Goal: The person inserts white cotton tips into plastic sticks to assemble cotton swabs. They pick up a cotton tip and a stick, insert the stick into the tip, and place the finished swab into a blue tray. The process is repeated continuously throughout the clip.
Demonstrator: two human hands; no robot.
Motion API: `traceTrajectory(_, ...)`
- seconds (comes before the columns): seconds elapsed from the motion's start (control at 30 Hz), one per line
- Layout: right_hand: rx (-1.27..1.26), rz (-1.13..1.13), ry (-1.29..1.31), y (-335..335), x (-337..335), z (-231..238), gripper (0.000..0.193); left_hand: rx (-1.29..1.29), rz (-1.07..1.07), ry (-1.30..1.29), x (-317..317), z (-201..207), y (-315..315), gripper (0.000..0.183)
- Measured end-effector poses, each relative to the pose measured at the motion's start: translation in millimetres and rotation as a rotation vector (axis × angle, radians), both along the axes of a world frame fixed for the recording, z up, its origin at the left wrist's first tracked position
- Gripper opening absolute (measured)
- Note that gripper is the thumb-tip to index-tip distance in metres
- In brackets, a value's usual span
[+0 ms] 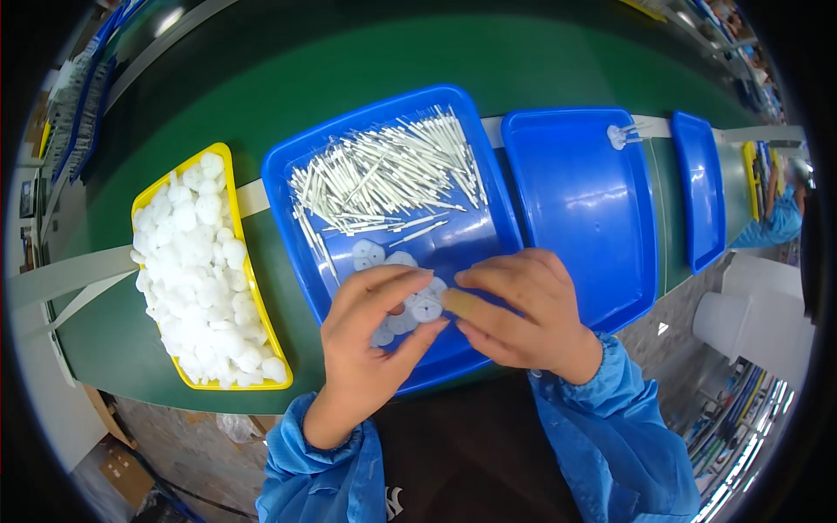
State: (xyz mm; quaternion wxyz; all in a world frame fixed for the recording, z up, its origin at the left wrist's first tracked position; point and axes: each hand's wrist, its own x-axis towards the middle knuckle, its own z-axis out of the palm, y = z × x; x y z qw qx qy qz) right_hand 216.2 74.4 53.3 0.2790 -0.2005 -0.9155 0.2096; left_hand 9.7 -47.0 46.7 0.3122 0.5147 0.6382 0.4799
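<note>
My left hand point(370, 327) grips a small round translucent white plastic disc point(425, 307) with holes in it, between thumb and fingertips. My right hand point(523, 309) comes in from the other side, its thumb and fingers pinched together at the disc's edge. Whatever sits in that pinch is hidden by the fingers. Both hands are over the near part of a blue tray point(281, 205). More white discs point(368, 254) lie in this tray, partly covered by my left hand. Behind them is a big heap of thin white sticks point(384, 179).
On the left, a yellow tray point(281, 373) is heaped with round white plastic pieces point(196, 270). A second blue tray point(584, 218) at right holds a few assembled white pieces with sticks point(621, 136). Farther right are another blue tray point(700, 192) and a person in blue point(780, 213).
</note>
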Motion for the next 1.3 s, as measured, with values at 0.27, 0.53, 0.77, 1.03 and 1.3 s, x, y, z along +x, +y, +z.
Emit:
traceTrajectory(0.27,-0.075,0.012,0.007,-2,6,-7,0.045,0.009,-0.023,-0.155,8,1,1,0.056)
traceTrajectory(0.53,-0.169,0.073,0.056,-1,5,-1,0.05,0.007,-0.031,-0.209,11,-1,-5,0.057)
traceTrajectory(0.77,-0.171,0.14,0.05,2,15,1,0.037,0.043,-0.025,-0.179,6,-3,-12,0.051)
traceTrajectory(1.03,0.303,0.183,-0.233,48,-34,-19,0.028,0.029,0.003,-0.174,-7,-10,-21,0.029)
traceTrajectory(1.3,-0.207,0.096,-0.183,46,-40,1,0.023,-0.117,0.147,-0.228,-10,-11,-25,0.04)
